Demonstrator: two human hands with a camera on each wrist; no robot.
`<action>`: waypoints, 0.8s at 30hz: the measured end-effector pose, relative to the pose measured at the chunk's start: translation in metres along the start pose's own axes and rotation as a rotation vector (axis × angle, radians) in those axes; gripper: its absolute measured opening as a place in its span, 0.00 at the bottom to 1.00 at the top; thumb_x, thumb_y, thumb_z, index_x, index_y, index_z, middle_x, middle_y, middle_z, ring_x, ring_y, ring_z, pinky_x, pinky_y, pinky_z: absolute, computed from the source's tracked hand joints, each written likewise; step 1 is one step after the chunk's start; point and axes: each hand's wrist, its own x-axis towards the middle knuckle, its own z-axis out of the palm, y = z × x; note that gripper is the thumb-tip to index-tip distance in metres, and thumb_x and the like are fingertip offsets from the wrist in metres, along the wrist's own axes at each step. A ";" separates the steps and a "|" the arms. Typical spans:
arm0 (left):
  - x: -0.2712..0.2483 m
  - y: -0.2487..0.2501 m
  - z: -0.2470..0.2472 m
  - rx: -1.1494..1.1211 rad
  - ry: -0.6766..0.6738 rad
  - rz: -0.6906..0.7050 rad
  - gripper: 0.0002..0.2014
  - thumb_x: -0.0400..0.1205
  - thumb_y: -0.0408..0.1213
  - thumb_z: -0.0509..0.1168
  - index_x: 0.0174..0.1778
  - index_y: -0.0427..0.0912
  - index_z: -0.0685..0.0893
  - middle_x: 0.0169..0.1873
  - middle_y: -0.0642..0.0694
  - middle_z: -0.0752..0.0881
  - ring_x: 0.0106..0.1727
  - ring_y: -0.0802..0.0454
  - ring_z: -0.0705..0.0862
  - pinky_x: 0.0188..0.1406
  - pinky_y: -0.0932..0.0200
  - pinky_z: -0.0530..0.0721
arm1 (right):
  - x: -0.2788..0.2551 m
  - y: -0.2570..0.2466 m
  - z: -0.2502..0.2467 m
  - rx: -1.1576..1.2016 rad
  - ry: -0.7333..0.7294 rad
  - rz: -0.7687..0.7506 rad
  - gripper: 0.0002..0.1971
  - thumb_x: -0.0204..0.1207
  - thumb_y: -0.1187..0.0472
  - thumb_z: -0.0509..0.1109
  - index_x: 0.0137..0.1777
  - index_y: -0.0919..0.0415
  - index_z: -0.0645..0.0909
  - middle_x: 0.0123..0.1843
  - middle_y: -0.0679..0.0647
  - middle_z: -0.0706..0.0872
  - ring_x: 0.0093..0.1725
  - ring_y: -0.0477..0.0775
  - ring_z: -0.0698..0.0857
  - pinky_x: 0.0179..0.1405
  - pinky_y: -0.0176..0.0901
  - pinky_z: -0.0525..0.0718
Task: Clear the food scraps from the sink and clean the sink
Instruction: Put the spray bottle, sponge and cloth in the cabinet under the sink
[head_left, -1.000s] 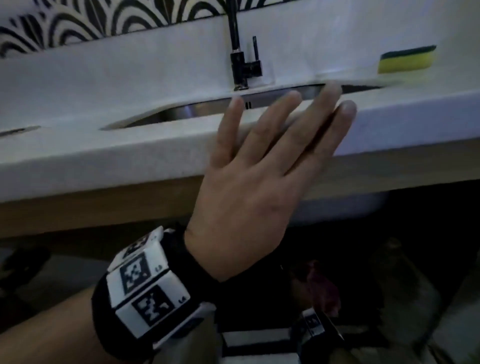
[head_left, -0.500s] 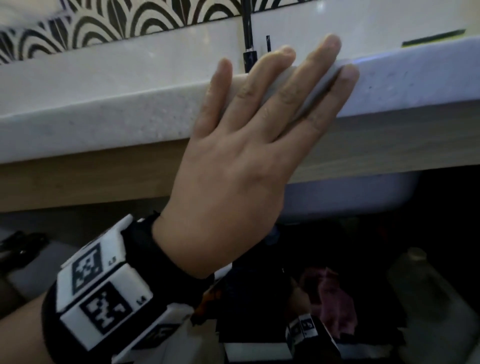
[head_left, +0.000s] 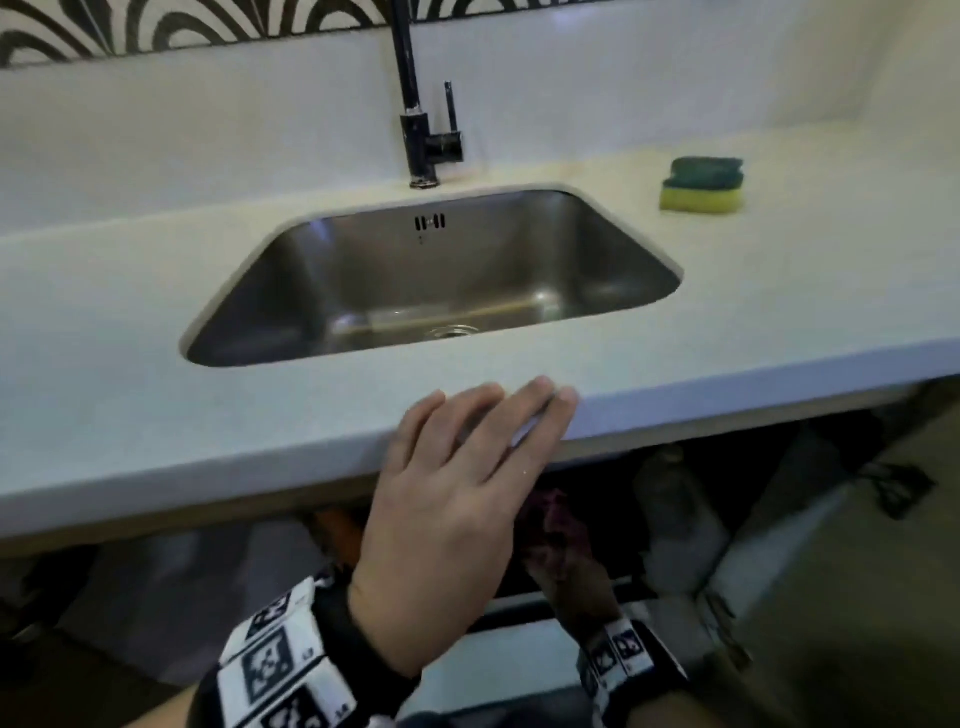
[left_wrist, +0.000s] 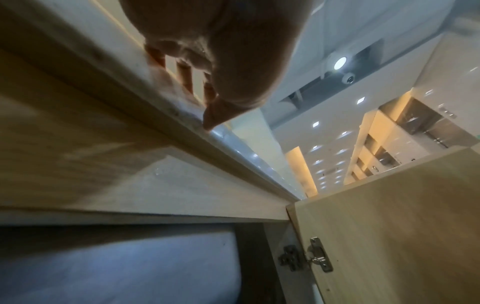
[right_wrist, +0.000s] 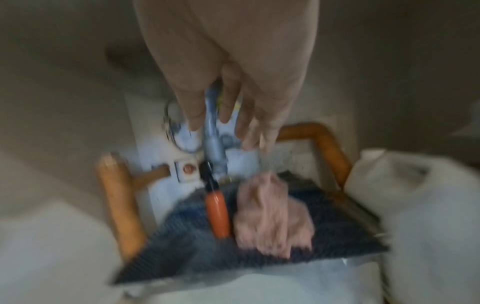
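The steel sink (head_left: 322, 270) is set in the white counter (head_left: 156, 389), and its drain (head_left: 451, 331) peeks over the near rim. No scraps show in the visible part of the basin; the near floor is hidden. My left hand (head_left: 493, 415) lies flat with straight fingers over the counter's front edge; the left wrist view has this left hand (left_wrist: 221, 51) against that edge. My right hand (head_left: 566, 577) is low inside the open cabinet under the sink. In the blurred right wrist view the right hand (right_wrist: 226, 102) hangs with fingers extended above a pink cloth (right_wrist: 270, 214), holding nothing I can make out.
A black faucet (head_left: 415, 135) stands behind the sink. A yellow-green sponge (head_left: 701, 187) lies on the counter to the right. Inside the cabinet are orange pipes (right_wrist: 116, 201), a blue-grey valve with an orange handle (right_wrist: 218, 214), a dark mat and white jugs (right_wrist: 428, 205).
The view has risen from below the counter edge to above it, so the sink basin now shows. My left hand stays flat on the counter's front edge.
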 end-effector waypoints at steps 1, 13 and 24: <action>0.003 0.000 -0.005 -0.005 0.000 0.016 0.26 0.78 0.26 0.60 0.73 0.47 0.78 0.69 0.50 0.80 0.61 0.45 0.77 0.65 0.47 0.75 | -0.014 -0.013 -0.009 -0.034 -0.063 0.016 0.18 0.83 0.57 0.61 0.71 0.56 0.77 0.74 0.62 0.74 0.73 0.61 0.75 0.72 0.48 0.73; 0.075 -0.011 -0.063 -0.267 -0.760 -0.037 0.27 0.70 0.36 0.64 0.66 0.57 0.79 0.66 0.58 0.83 0.59 0.54 0.86 0.52 0.62 0.87 | -0.137 -0.143 -0.170 -0.060 0.011 0.110 0.11 0.75 0.56 0.71 0.36 0.37 0.76 0.46 0.46 0.86 0.48 0.44 0.86 0.51 0.35 0.82; 0.136 -0.016 -0.068 -0.270 -0.988 -0.082 0.15 0.81 0.44 0.55 0.61 0.61 0.82 0.61 0.58 0.80 0.62 0.55 0.80 0.58 0.58 0.78 | -0.101 -0.235 -0.319 -0.276 0.206 0.020 0.05 0.77 0.56 0.67 0.51 0.50 0.80 0.50 0.48 0.80 0.45 0.48 0.81 0.55 0.43 0.80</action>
